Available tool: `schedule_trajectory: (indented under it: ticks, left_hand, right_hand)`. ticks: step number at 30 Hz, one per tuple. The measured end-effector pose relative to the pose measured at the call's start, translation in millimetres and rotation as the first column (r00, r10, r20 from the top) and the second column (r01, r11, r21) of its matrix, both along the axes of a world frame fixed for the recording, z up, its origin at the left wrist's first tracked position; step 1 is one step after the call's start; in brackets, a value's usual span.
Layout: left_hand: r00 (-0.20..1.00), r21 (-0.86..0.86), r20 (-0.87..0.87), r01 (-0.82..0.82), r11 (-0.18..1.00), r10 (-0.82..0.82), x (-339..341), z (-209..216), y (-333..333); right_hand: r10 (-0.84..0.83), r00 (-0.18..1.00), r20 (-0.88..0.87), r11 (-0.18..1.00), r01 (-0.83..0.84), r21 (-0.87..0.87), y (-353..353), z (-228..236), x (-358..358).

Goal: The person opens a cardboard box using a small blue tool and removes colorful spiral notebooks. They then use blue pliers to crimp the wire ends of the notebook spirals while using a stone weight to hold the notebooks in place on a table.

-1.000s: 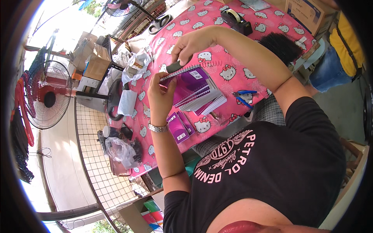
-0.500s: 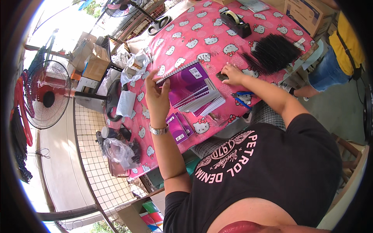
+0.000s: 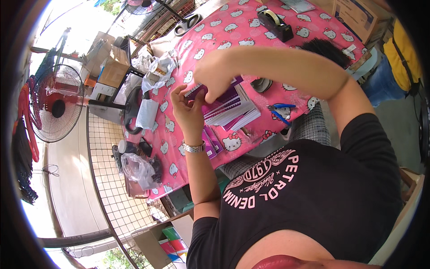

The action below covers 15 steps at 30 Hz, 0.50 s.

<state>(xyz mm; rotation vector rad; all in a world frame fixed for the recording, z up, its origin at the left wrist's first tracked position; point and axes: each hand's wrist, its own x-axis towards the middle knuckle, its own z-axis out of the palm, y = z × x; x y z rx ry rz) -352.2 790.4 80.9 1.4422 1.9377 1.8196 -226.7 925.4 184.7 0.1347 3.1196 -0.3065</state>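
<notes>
A purple spiral notebook [image 3: 231, 95] lies on top of several others, whose white page edges [image 3: 242, 110] fan out toward me. My left hand [image 3: 189, 112], with a metal-band watch on the wrist, pinches the notebook's left corner between bent fingers and thumb. Across from the right reaches my right hand [image 3: 216, 74], bent down over the spiral edge close to my left fingertips. Its fingers look closed; whatever they hold is hidden. A dark rounded dish-like thing [image 3: 261, 84] sits right of the stack. Nearer me are blue-handled pliers [image 3: 281, 113] and more purple notebooks [image 3: 211, 143].
A pink patterned cloth [image 3: 233, 142] covers the table. A black tape dispenser [image 3: 275, 25] and a bundle of black wire coils [image 3: 326, 50] are at the far right, the coils partly behind my arm. Fans [image 3: 58, 109] and a clear plastic bag [image 3: 139, 170] stand left. A person in yellow [image 3: 403, 56] is at right.
My right hand has left the dark dish-like thing and swung left over the notebook's spiral edge. My left hand has shifted slightly right and its fingers have curled in.
</notes>
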Motion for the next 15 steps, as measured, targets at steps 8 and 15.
schedule_trajectory:
  ticks: [8, 15]
  left_hand:
    - [0.999, -0.085, -0.005, -0.053, 0.995, 0.052, 5.9, 6.6, -3.7]
    - [0.993, -0.078, 0.106, -0.038, 0.996, 0.046, -4.9, 4.6, -7.3]
  right_hand:
    - [0.296, 0.951, 0.085, 0.948, -0.283, -0.144, 19.9, -4.1, -44.1]
    - [-0.675, 0.351, -0.649, 0.714, 0.088, -0.695, 17.3, -105.2, 75.0]
